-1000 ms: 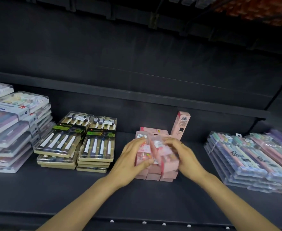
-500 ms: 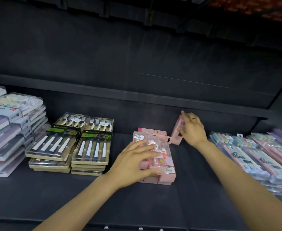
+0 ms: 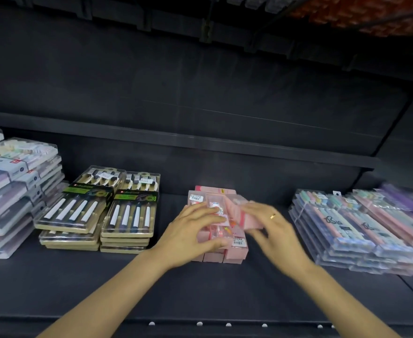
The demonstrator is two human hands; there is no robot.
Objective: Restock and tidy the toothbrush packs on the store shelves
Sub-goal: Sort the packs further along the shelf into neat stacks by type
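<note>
A low stack of pink toothbrush packs sits mid-shelf. My left hand lies over its left side, fingers spread on the top pack. My right hand, blurred by motion and wearing a ring, holds a loose pink pack tilted above the stack's right side. Its fingers wrap the pack's right end.
Two stacks of black-and-green toothbrush packs stand to the left, with pastel packs piled at the far left. Clear pastel packs lie stacked on the right. The dark shelf has bare room in front, and an upper shelf edge runs overhead.
My right hand took the pink pack that leaned against the back wall and brought it forward over the stack. My left hand stayed on the stack.
</note>
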